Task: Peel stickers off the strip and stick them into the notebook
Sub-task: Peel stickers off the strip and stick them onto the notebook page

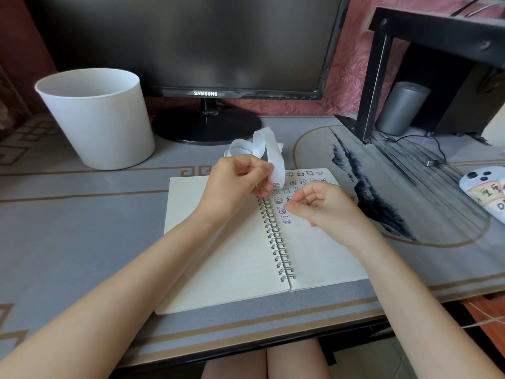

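Monitor (pixel 191 45) bezel reads "SAMSUNG". Phone case (pixel 483 192) carries writing we cannot read.

Left hand (pixel 235 181) pinches the lower end of the white sticker strip (pixel 269 149) between thumb and fingertips. The rest loops up behind the knuckles.

Right hand (pixel 322 206) is curled, thumb against forefinger, just above the cartoon stickers (pixel 297 181) on the spiral notebook (pixel 224 255)'s right page. We cannot tell whether it holds one.

Left hand (pixel 235 184), right hand (pixel 325 206) and forearms (pixel 131 280) bare; knees (pixel 265 362) bare
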